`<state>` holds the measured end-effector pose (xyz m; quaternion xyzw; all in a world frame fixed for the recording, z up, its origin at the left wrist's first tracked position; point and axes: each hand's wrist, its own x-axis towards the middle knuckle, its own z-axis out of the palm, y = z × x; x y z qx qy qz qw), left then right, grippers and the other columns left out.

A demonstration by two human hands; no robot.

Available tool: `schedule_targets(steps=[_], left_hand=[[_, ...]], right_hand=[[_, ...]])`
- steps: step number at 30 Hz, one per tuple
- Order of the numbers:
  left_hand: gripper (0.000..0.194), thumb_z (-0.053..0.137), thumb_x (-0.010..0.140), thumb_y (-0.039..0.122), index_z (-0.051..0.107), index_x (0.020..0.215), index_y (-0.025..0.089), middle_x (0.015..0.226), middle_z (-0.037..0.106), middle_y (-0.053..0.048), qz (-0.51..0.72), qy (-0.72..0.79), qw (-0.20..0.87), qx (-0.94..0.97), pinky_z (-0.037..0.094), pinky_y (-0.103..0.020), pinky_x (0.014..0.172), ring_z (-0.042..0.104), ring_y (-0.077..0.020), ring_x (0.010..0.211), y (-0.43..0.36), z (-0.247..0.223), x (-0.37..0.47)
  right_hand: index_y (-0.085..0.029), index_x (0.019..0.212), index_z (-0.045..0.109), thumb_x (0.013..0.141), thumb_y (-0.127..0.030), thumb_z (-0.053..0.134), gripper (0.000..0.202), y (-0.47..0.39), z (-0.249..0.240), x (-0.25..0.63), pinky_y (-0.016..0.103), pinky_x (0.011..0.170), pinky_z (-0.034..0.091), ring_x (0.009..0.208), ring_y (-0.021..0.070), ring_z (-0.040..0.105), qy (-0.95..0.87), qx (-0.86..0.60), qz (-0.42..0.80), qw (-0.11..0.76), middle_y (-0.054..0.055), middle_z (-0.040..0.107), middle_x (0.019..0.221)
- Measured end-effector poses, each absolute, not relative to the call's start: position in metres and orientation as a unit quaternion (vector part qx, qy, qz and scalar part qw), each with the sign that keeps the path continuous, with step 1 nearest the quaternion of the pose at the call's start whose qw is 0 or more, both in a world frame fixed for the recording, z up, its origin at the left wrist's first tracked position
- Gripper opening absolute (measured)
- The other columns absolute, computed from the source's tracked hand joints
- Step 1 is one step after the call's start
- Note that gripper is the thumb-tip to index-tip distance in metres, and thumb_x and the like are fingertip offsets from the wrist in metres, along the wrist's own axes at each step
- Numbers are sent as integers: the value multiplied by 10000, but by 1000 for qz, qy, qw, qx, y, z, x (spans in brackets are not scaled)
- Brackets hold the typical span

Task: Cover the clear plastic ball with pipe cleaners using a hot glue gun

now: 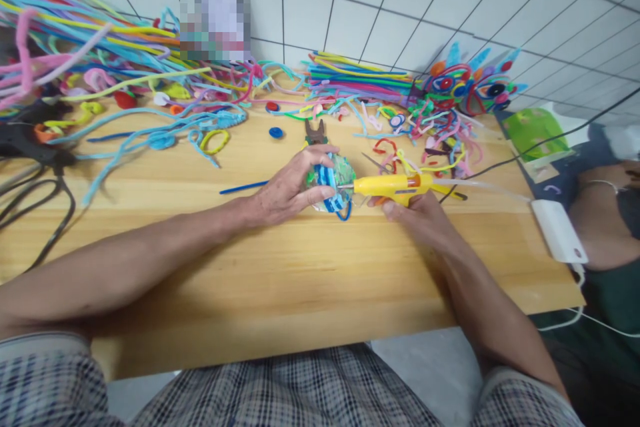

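My right hand (417, 211) grips a yellow hot glue gun (387, 188), a long clear glue stick (480, 187) running out of its back. The gun's metal nozzle touches, or nearly touches, a small craft piece of blue and green pipe cleaners (327, 181) on the table. My left hand (300, 183) holds this piece from the left, thumb and fingers pressed on it. A blue pipe cleaner (243, 187) lies beside my left hand. Just behind the piece are pliers (315, 131) with their jaws apart.
Bundles of coloured pipe cleaners (360, 80) line the wall side. Colourful masks (467, 83) stand at the back right. Black cables and a dark tool (30, 137) lie at the left. A white power strip (557, 230) sits at the right edge, near another person's arm (607, 213).
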<state>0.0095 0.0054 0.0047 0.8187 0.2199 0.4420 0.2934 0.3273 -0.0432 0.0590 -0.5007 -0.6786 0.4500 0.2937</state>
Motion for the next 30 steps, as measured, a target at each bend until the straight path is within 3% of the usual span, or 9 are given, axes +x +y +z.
schedule_targets(steps=[11,20,30], left_hand=[[363,665,1161,475,534,1448,296,1632,606,-153,447,212,311,812,550,-495,1250,622,-297,1529,4,5,11],[420,669,1143,575,557,1429,288,1624,616,-153,444,219,327,805,565,-501,1233,633,-298,1499,5,5,10],[381,681,1141,525,559,1433,313,1630,620,-153,445,224,321,806,591,-518,1226,652,-307,1505,3,7,9]], right_hand=[[-266,923,864,924,-780,821,516,-44,60,326,348,650,559,733,208,662,-682,-503,445,290,54,837,916],[-254,934,854,960,-607,824,356,-43,59,326,331,663,563,753,200,672,-683,-505,441,291,52,843,939],[-253,815,798,913,-683,855,445,-42,63,324,334,645,565,741,206,668,-676,-505,449,294,59,842,913]])
